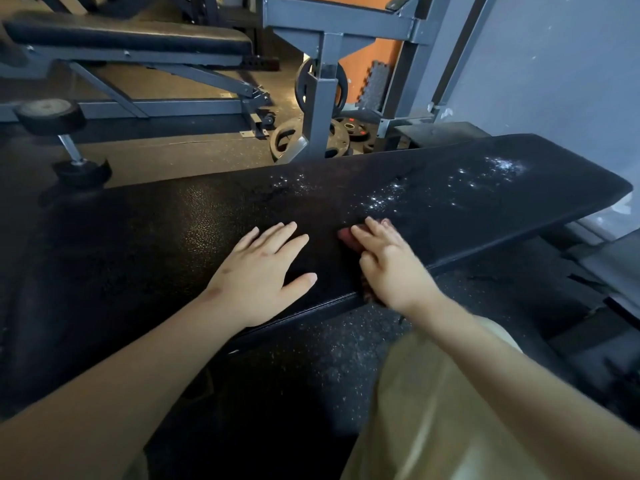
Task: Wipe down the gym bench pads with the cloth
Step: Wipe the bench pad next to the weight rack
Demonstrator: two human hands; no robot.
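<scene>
A long black bench pad [173,230] runs across the view, with white specks and droplets on its right half. My left hand [263,268] lies flat on the pad near its front edge, fingers straight and spread. My right hand [388,265] presses a reddish-brown cloth [346,237] onto the pad just right of the left hand. The fingers are straight on top of the cloth, which is mostly hidden under the palm. A bit of cloth hangs over the pad's front edge below the wrist.
A second bench with a black pad [131,38] and grey frame stands at the back left. A grey rack post [323,109] with weight plates [311,140] stands behind the pad. My beige-clad leg [433,403] is at the lower right on speckled rubber floor.
</scene>
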